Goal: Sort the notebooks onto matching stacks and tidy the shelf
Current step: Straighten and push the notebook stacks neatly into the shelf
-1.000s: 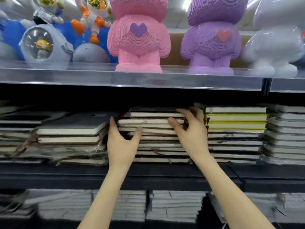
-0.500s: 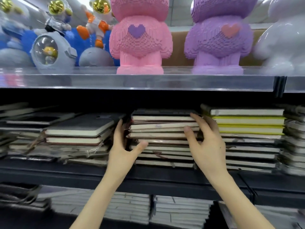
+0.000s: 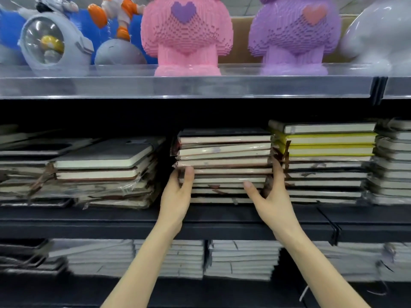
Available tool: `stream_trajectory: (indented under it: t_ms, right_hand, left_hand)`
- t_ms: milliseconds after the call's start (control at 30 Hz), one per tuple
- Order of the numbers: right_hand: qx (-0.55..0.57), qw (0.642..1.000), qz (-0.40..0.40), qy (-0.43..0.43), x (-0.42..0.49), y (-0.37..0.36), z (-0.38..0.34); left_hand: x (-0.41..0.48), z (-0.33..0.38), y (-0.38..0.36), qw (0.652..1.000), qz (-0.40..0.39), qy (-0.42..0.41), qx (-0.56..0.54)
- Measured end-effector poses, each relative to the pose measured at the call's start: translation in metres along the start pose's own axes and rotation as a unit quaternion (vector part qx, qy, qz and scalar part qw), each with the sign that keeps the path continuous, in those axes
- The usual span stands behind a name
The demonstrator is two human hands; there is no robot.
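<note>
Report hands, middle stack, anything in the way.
Left hand grips middle stack at left edge, right hand at right edge. Upper notebooks askew. Yellow stack close beside right hand.

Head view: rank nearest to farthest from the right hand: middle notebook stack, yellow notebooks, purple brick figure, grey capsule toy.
1. Middle notebook stack: right hand grips its right side.
2. Yellow notebooks: just right, higher up.
3. Purple brick figure: on the shelf above.
4. Grey capsule toy: same shelf, far left.
</note>
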State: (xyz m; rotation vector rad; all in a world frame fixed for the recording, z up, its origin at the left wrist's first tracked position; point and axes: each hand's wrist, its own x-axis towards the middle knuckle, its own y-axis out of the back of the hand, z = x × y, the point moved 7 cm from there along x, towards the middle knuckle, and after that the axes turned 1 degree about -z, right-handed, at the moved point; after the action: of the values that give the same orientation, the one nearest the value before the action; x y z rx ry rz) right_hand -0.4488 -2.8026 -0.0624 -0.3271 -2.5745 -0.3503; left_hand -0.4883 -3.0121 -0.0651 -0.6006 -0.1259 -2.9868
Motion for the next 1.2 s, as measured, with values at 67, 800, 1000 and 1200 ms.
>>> stream_trajectory:
  t_ms: [67,800,1000,1200]
  right_hand:
    - [0.0,1.0,0.01,0.002,-0.005,0.001,-0.001]
    - [0.004,0.994,0.019,-0.108,0.009,0.004,0.021]
    - [0.01,0.995,-0.021,-0.099,0.004,0.0,0.016]
    - [-0.04,0.997,-0.012,-0.069,-0.016,0.003,0.018]
  left_hand:
    - [-0.003,0.002,0.003,1.0,-0.002,-0.001,0.015]
    - [-0.009,0.0,0.0,0.994,-0.045,0.032,0.095]
    - [-0.008,-0.006,0.01,0.99,-0.004,0.018,0.141]
    - [-0.021,0.003,0.026,0.985,0.033,-0.029,0.168]
